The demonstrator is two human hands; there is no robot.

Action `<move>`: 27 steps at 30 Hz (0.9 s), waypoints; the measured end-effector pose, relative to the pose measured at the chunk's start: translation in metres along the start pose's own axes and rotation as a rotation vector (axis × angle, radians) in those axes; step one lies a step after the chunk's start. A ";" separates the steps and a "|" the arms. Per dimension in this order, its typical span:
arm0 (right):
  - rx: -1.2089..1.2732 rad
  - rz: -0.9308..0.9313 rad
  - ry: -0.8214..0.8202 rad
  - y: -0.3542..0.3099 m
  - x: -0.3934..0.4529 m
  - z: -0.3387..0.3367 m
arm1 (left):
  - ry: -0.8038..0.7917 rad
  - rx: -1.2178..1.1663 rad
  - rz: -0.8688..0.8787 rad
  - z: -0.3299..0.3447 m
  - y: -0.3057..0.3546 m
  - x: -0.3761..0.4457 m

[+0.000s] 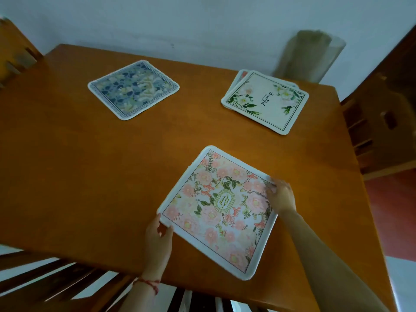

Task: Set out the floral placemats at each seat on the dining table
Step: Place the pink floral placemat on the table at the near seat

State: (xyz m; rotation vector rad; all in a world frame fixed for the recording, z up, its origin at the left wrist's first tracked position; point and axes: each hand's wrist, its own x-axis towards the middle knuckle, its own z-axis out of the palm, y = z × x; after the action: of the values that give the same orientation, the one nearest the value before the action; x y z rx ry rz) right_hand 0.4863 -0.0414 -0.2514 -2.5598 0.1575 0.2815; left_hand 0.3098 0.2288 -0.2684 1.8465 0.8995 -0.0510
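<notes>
Nearest the camera, past a chair back, the near edge of the wooden counter (90, 176) is seen, the largest thing in view and the carrier of everything else. On it, close to that edge, the pink placemat (216, 210) is laid flat, turned at an angle to the counter's sides. It is held at two corners: its left corner is pinched by the left hand (158, 237), thumb on top and fingers curled at the rim, and its right corner is covered by the right hand (280, 195), whose fingers are blurred, so whether they grip the corner or merely press on it cannot be told.

Farther off, the blue placemat (133, 90) is set out alone towards the far left, apparently already placed at a seat. At the far right a small stack of placemats (265, 101) is left, a white one with green leaves on top and at least one more showing beneath.

The step in hand is judged to be the placing of the pink mat at the near seat. For the next move, the mat would probably have to be squared to the counter's edge and released, and the top mat of the stack then taken for a seat not yet served; wooden chairs (382, 122) are seen at the right side and far left corner.
</notes>
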 end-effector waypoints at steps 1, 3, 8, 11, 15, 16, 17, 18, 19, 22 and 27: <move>0.004 -0.003 0.002 0.001 0.002 0.000 | 0.000 -0.036 -0.019 0.002 -0.002 -0.003; 0.002 -0.010 0.000 0.004 0.006 -0.002 | 0.015 -0.106 -0.058 0.009 -0.001 -0.007; 0.032 0.009 -0.022 0.012 0.009 -0.005 | 0.041 -0.177 -0.083 0.017 0.011 -0.006; 0.057 0.036 -0.003 0.020 -0.001 -0.003 | 0.030 -0.173 -0.051 0.016 0.019 0.001; 0.149 0.114 0.057 0.028 -0.031 0.002 | 0.011 -0.176 -0.005 0.013 0.036 0.014; 0.174 0.139 0.074 0.029 -0.039 0.004 | -0.006 -0.182 0.021 0.012 0.038 0.019; 0.194 0.156 0.092 0.031 -0.048 0.006 | -0.028 -0.187 0.043 0.011 0.039 0.024; 0.207 0.163 0.110 0.033 -0.056 0.009 | -0.047 -0.197 0.060 0.010 0.040 0.030; 0.212 0.163 0.126 0.035 -0.063 0.011 | -0.062 -0.205 0.069 0.010 0.041 0.036; 0.234 0.175 0.164 0.040 -0.080 0.016 | -0.089 -0.212 0.100 0.011 0.051 0.050; 0.268 0.243 0.178 0.045 -0.098 0.025 | -0.155 -0.171 0.195 0.008 0.073 0.060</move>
State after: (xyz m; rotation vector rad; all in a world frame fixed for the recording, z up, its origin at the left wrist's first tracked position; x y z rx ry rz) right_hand 0.3794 -0.0609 -0.2724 -2.2963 0.5390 0.1121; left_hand 0.3993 0.2419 -0.2402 1.7359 0.5956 0.0033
